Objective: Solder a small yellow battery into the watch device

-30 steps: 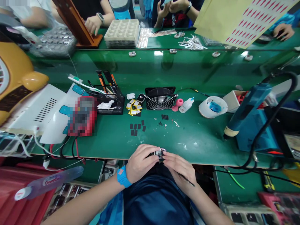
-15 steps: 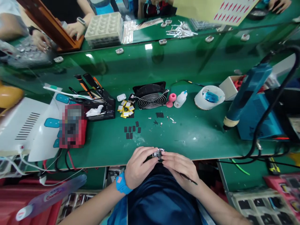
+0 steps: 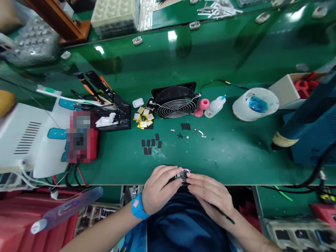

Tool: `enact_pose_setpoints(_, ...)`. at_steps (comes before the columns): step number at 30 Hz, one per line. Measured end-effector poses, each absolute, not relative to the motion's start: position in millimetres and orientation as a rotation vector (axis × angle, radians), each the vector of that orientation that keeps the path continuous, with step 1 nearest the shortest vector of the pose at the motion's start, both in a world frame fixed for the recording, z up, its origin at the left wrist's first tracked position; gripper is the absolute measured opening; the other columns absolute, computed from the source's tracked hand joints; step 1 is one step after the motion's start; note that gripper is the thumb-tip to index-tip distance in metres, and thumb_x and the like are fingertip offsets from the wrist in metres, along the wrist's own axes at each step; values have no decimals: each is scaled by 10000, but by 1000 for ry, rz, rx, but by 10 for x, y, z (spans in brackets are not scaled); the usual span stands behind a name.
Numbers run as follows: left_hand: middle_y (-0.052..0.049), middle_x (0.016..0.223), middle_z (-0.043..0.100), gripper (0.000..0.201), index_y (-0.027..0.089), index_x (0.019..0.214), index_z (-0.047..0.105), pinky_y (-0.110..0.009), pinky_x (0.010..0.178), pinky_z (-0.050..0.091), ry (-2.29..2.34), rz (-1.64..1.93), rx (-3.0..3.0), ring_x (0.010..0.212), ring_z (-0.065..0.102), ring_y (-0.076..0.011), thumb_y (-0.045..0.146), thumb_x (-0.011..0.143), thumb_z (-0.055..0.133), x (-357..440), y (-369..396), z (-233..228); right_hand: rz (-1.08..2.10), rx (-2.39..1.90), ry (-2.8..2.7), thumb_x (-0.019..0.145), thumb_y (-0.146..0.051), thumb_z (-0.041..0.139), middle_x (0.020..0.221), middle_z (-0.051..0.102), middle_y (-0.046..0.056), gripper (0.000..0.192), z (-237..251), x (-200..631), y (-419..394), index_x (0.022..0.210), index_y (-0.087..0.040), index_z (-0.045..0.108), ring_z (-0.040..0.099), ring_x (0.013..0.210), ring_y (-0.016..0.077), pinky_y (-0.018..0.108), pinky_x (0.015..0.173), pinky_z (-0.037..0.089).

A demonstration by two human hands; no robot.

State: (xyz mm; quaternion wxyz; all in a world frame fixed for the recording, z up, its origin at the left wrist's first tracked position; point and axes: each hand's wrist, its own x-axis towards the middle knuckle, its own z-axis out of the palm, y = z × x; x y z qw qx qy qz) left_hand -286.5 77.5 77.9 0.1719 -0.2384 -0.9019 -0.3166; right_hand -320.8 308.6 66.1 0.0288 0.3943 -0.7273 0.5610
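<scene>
At the bench's front edge, a small electronic device (image 3: 183,174) with a silvery, dark inside and a pale rim sits between my fingertips. My left hand (image 3: 160,187), with a blue band at the wrist, grips it from the left between thumb and fingers. From the right, my right hand (image 3: 214,192) pinches the device's other side. A thin black tool (image 3: 223,214), whose kind I cannot make out, is tucked in that same hand, its end sticking out toward the wrist. My fingers cover much of the device.
Black pads (image 3: 149,142), yellow-edged battery cells (image 3: 143,117) and tiny parts (image 3: 180,135) lie beyond my hands. Behind stand a fan (image 3: 175,105), a white bottle (image 3: 215,106) and a white tub (image 3: 243,108). A red meter (image 3: 90,140) is left; a blue-handled tool (image 3: 304,112) is right.
The view has tilted down and closer, so the people across the bench are out of frame. My hands keep their hold on the device, with little visible movement.
</scene>
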Motion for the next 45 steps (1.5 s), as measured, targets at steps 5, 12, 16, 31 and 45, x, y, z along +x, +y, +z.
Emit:
enact_pose_setpoints(5, -47, 1215, 796, 173, 207, 1183, 712, -331, 993, 606, -2590, -971, -621, 1157, 734, -174, 160, 1019, 682, -2844, 786, 780, 1730, 1207, -2251, 1070, -54, 623, 1180, 806, 145, 259, 684, -3208, 3074, 1285, -164, 716, 773, 1154, 278, 385, 1030, 671)
enact_pose_setpoints(12, -50, 1206, 798, 184, 208, 1175, 720, -343, 983, 617, -2583, -981, -620, 1145, 743, -187, 143, 1006, 689, -2848, 786, 792, 1737, 1191, -2251, 1069, -72, 631, 1195, 807, 113, 334, 654, -3182, 3075, 1362, -210, 710, 782, 1130, 285, 386, 1012, 687)
enact_pose_setpoints(16, -69, 1203, 795, 128, 191, 1119, 709, -345, 980, 618, -2557, -954, -655, 1153, 737, -188, 133, 1009, 677, -2849, 768, 795, 1722, 1202, -2266, 1049, -76, 659, 1225, 803, 83, 420, 608, -3173, 3083, 1428, -258, 680, 772, 1155, 296, 361, 1058, 659)
enact_pose_setpoints(31, -83, 1186, 795, 193, 205, 1152, 711, -404, 936, 679, -2605, -949, -695, 1109, 757, -223, 104, 989, 698, -2909, 755, 852, 1731, 1240, -2193, 1111, -80, 576, 1230, 779, 147, 235, 610, -3209, 3062, 1310, -130, 690, 695, 1291, 244, 397, 1097, 630)
enact_pose_setpoints(45, -99, 1211, 781, 146, 197, 1114, 702, -401, 929, 670, -2605, -919, -687, 1145, 737, -237, 111, 999, 675, -2862, 757, 823, 1987, 1172, -2218, 1098, -108, 620, 1133, 811, 82, 180, 749, -3371, 3103, 1211, -182, 738, 759, 1169, 246, 316, 1065, 637)
